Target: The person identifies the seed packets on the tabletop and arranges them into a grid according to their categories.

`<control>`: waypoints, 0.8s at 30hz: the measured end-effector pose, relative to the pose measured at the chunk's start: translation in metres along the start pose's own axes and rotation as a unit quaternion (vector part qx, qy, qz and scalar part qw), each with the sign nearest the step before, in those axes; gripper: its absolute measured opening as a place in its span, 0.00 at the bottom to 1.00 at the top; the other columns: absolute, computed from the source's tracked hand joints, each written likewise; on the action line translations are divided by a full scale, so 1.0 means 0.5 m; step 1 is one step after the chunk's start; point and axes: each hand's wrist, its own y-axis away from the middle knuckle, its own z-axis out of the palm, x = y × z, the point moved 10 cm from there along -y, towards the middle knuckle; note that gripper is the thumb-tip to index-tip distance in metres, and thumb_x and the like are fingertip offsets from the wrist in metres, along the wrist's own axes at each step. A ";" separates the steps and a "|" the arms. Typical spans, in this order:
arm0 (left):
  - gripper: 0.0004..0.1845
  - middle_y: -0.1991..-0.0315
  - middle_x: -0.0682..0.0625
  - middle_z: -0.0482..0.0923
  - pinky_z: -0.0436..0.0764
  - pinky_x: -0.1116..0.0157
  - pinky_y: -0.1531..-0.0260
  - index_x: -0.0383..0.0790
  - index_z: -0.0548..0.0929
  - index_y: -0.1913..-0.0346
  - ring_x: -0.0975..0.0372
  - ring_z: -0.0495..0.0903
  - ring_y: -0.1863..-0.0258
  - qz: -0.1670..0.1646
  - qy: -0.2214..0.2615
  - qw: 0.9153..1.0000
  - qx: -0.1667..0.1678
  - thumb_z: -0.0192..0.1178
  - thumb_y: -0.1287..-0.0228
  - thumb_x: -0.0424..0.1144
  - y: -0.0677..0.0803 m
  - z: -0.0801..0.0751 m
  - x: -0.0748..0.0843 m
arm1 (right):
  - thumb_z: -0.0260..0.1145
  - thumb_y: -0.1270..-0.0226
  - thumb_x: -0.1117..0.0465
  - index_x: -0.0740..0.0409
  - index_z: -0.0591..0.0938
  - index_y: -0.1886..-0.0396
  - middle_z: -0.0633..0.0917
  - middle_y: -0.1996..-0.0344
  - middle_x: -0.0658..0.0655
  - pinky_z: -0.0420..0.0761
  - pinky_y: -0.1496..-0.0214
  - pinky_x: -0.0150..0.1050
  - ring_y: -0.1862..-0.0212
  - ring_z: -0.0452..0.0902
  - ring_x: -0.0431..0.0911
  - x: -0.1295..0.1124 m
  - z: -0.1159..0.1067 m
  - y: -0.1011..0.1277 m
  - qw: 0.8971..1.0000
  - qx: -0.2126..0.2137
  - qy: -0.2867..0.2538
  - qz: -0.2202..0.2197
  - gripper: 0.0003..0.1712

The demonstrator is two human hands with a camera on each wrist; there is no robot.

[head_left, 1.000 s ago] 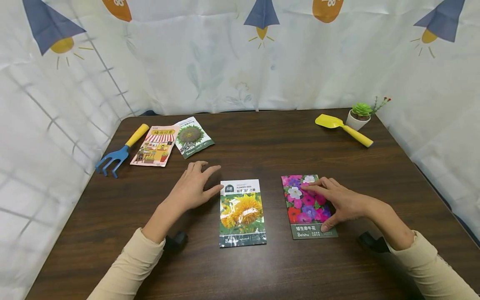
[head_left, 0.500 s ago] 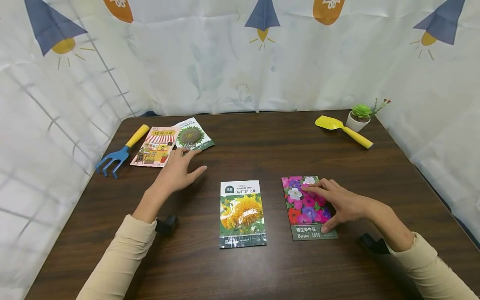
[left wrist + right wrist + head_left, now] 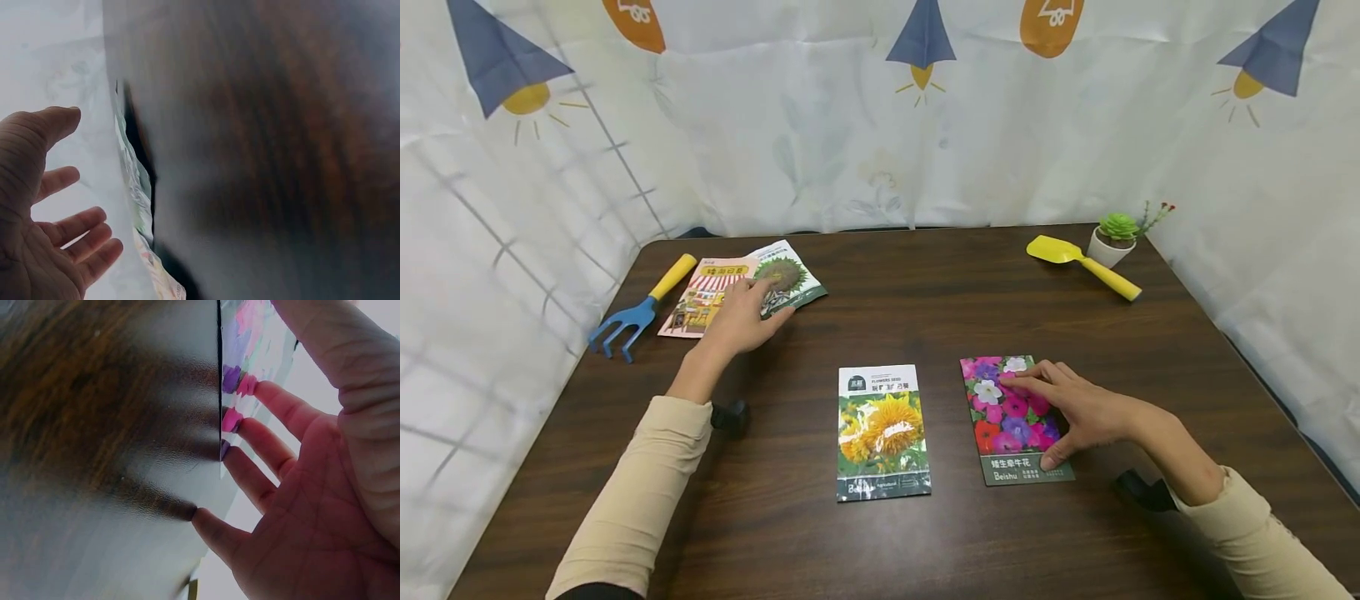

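Observation:
My left hand (image 3: 737, 319) hovers over the near side of two overlapping seed packets at the back left, its fingers (image 3: 81, 234) spread and apart from them in the left wrist view. One is a pink packet (image 3: 698, 312) with a striped awning; the other is a white and green packet (image 3: 797, 287) picturing a round flower head. On the right, my right hand (image 3: 1086, 408) rests its fingertips on a seed packet (image 3: 1000, 433) with pink, purple and red flowers, which lies flat. Between the hands lies a yellow-flower seed packet (image 3: 883, 437).
A blue hand fork (image 3: 636, 315) with a yellow handle lies at the left edge. Back right, a yellow trowel (image 3: 1086, 260) lies beside a small potted succulent (image 3: 1116, 236). A patterned white curtain (image 3: 835, 108) hangs behind the dark wooden table (image 3: 880, 550).
My left hand has moved left and away from me, from beside the yellow-flower packet to above the two back packets. The right hand stays on its packet.

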 end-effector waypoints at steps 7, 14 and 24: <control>0.34 0.34 0.23 0.64 0.64 0.34 0.36 0.32 0.65 0.25 0.32 0.61 0.33 -0.013 0.009 1.000 -0.010 0.58 0.25 0.48 -0.031 0.002 -0.017 | 0.81 0.54 0.35 0.45 0.61 0.19 0.64 0.33 0.58 0.71 0.35 0.67 0.33 0.57 0.58 0.004 0.004 -0.001 1.000 -0.003 -0.008 0.001 0.64; 0.34 0.33 0.22 0.62 0.61 0.35 0.34 0.32 0.63 0.24 0.31 0.59 0.32 -0.017 0.006 1.000 -0.025 0.58 0.25 0.46 -0.060 0.010 -0.022 | 0.81 0.54 0.34 0.44 0.60 0.19 0.64 0.33 0.58 0.72 0.36 0.66 0.33 0.57 0.58 0.007 0.003 -0.001 1.000 -0.005 -0.007 0.002 0.65; 0.33 0.33 0.24 0.66 0.58 0.38 0.32 0.29 0.62 0.25 0.32 0.61 0.32 -0.022 0.007 0.999 -0.049 0.57 0.24 0.43 -0.095 0.025 -0.036 | 0.81 0.54 0.34 0.43 0.60 0.19 0.64 0.33 0.57 0.71 0.35 0.66 0.33 0.57 0.58 0.013 0.001 0.001 1.000 -0.008 -0.010 0.007 0.65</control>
